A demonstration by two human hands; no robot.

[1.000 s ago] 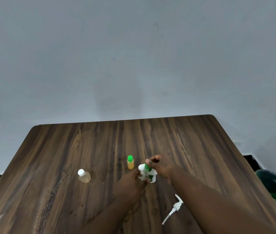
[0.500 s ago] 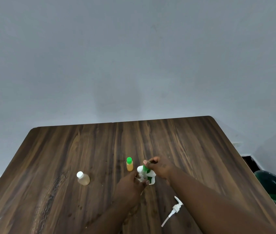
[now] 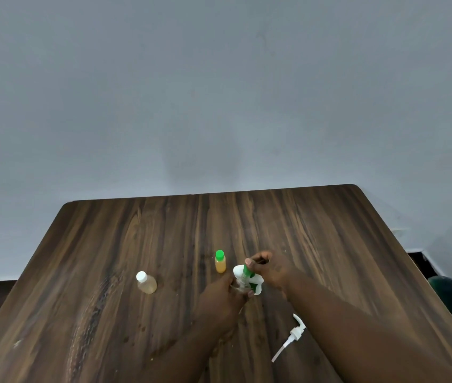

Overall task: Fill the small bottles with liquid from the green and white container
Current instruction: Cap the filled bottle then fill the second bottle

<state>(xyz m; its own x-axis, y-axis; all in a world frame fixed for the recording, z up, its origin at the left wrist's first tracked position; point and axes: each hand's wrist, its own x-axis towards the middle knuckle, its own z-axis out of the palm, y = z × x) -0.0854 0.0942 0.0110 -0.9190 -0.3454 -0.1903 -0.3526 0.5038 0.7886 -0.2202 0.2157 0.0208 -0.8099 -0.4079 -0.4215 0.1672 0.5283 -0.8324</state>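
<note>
Pouring: right hand [image 3: 272, 269] grips the green and white container [image 3: 247, 275], tipped over a small clear bottle [image 3: 238, 287] that the left hand [image 3: 219, 298] pinches, near-centre of the bench [image 3: 330, 230].
Next: likely a steady tilt, spout kept over the neck.

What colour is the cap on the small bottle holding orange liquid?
Green; the cap shows clearly in the head view.
</note>
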